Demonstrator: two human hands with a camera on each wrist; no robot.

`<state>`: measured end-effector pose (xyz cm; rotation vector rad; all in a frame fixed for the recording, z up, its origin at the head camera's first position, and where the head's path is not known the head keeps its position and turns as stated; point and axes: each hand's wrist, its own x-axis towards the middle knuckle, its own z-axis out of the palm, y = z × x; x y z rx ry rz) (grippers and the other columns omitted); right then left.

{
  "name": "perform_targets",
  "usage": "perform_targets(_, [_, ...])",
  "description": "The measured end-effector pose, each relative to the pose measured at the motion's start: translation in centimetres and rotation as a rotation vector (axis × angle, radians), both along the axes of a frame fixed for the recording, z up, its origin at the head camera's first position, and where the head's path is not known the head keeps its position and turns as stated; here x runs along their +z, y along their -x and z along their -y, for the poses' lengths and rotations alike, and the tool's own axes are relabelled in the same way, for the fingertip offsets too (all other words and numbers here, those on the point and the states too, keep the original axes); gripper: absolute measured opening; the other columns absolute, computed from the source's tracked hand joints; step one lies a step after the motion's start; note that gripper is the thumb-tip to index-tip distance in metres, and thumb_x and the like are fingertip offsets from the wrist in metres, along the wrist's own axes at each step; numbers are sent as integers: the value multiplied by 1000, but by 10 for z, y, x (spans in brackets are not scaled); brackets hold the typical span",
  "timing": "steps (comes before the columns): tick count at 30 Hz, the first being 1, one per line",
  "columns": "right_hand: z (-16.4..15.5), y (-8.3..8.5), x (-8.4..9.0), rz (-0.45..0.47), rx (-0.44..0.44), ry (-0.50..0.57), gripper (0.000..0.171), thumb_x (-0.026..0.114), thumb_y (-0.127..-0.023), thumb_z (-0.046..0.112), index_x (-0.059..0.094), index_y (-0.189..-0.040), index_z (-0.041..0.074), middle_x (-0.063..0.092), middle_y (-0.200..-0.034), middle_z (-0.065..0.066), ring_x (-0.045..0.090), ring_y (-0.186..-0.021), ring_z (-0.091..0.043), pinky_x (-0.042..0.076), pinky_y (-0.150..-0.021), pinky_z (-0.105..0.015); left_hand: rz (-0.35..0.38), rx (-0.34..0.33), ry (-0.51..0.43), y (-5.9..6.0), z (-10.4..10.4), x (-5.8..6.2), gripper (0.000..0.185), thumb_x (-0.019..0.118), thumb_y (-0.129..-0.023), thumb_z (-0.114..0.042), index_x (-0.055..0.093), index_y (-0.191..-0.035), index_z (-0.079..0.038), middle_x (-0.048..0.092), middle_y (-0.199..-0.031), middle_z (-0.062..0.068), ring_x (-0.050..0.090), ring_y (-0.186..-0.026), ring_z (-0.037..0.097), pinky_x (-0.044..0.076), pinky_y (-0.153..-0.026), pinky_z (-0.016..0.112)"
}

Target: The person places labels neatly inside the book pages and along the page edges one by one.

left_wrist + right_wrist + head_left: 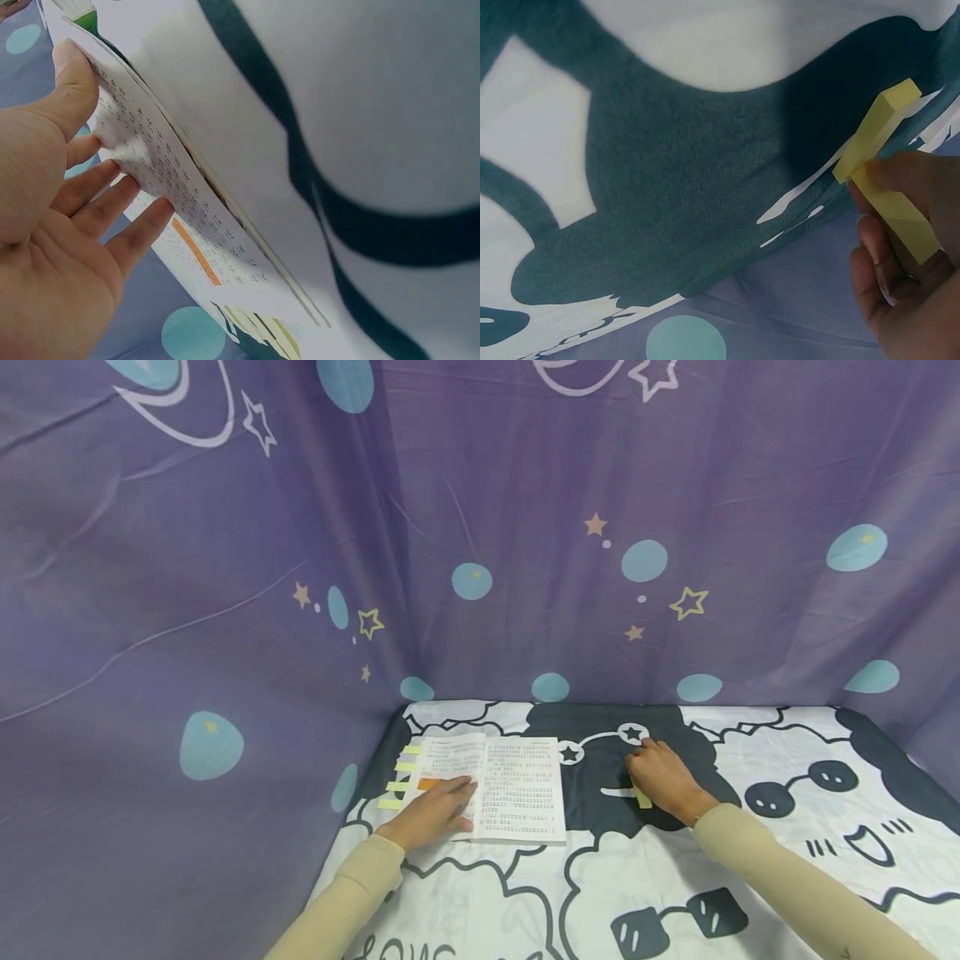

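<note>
Yellow paper pad [885, 124] is over a dark patch of the patterned cloth [465, 902], right of the open book [522, 789], just by the right hand [666, 783]; can't tell if it rests flat. Right thumb and fingers pinch a yellow strip [901, 219]; it meets one end of the pad, can't tell if they're joined. Left hand [435, 814] lies on the book's left page by the gutter, fingers extended, gripping nothing. Handling, my read: pad is light, fairly stiff as a block, likely to skate on fabric, so take it by the long sides. Strip is the fussy one: thin, light, bendy, probably tacky at one end, creases easily or clings to skin. Hold it by the edge, off any adhesive; can't see which end that is. Book looks heavier, pages soft and prone to lift; flat fingers near the gutter suit it, clear of the orange strip [428, 784] and the yellow tabs [397, 787] at the left edge, which would bend.
</note>
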<state>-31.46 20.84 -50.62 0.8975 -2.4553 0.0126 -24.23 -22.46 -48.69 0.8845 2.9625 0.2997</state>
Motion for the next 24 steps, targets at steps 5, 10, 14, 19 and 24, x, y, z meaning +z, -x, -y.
perform_targets(5, [0,1,0,-23,-8,-19,19,77,-76,-6,63,-68,5,63,-65,-9,55,-69,-30,44,-59,-42,-16,-10,5,0,1,-2,73,72,-94,-37,48,-151,1,43,-158,20,41,-146,35,37,-118,47])
perform_targets(10, [-2,5,1,5,-28,8,19,76,-76,-4,61,-69,5,64,-65,-9,56,-68,-31,45,-59,-43,-29,-10,1,0,0,0,72,73,-94,-35,49,-150,2,44,-157,21,42,-145,35,38,-118,47])
perform_targets(14, [-4,7,3,46,-37,38,22,77,-76,-3,59,-68,9,64,-64,-7,57,-67,-31,45,-60,-45,-22,-2,-1,1,0,2,71,72,-94,-34,49,-151,2,43,-157,20,41,-145,34,38,-118,47])
perform_targets(19, [-6,7,5,80,-27,61,24,77,-75,-2,59,-67,12,62,-61,-1,57,-67,-29,45,-59,-44,-11,-2,-13,0,1,1,71,72,-94,-34,49,-151,1,43,-158,20,41,-145,35,38,-118,48])
perform_targets(24, [-8,7,4,97,-21,90,20,78,-77,-2,64,-69,11,64,-64,1,58,-67,-27,47,-58,-43,-13,-13,-19,1,2,-2,71,73,-94,-34,48,-151,1,43,-157,21,42,-144,36,39,-117,49])
